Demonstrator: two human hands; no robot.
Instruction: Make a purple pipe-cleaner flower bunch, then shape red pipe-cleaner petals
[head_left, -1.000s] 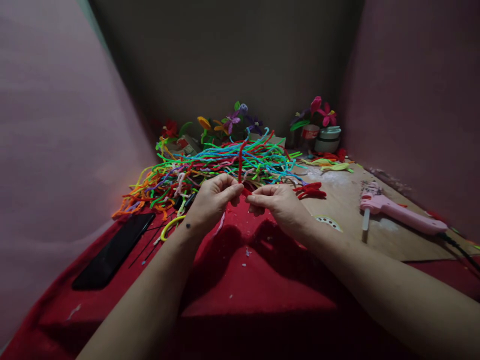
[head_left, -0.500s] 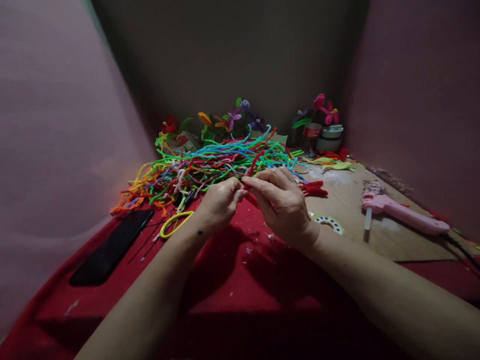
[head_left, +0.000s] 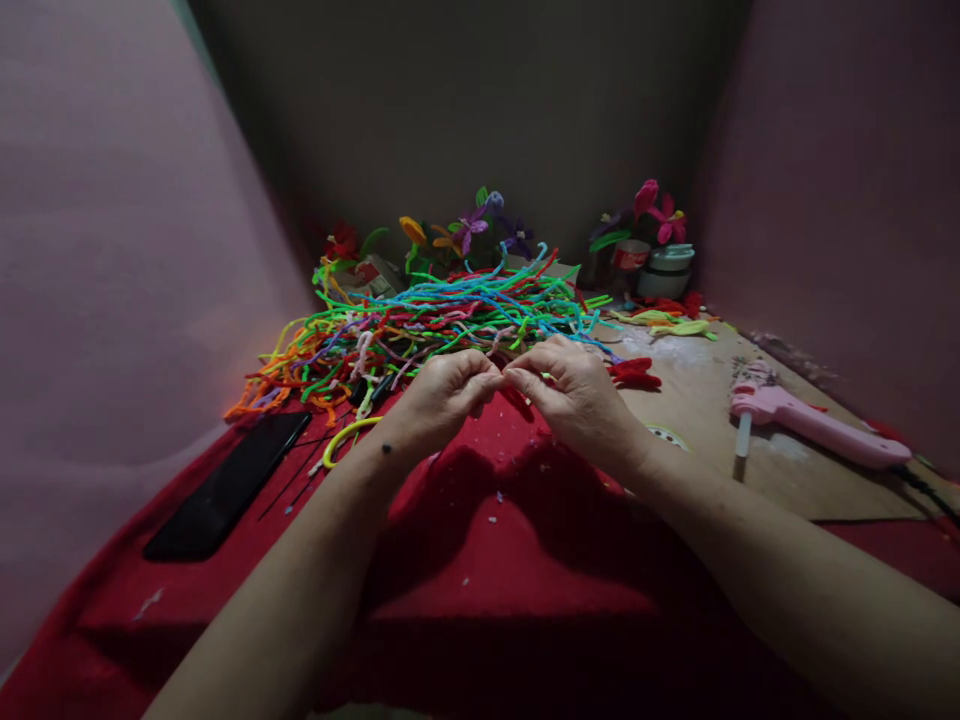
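Thumb and fingers of my left hand [head_left: 454, 390] are pinched together on a red pipe cleaner [head_left: 516, 402]. My right hand [head_left: 574, 400] meets it fingertip to fingertip and pinches the same red piece, which shows below and between the fingers. Most of that piece is hidden behind both hands. Just beyond them lies a big heap of coloured pipe cleaners [head_left: 450, 310]. Several red pipe cleaner pieces [head_left: 634, 374] rest to the right of my right hand.
A black phone [head_left: 229, 485] lies left, near yellow scissor-like handles [head_left: 351, 440]. At right a pink glue gun [head_left: 821, 425] rests on a cardboard sheet [head_left: 705, 385]. Pipe cleaner flowers [head_left: 471, 228] and a lidded jar [head_left: 667, 270] stand behind. Red cloth [head_left: 495, 560] covers the table.
The fingertips have come together, with my right fingers lower and more level. The red strand that stuck up above them no longer shows there; red now shows below. The view has shifted slightly.
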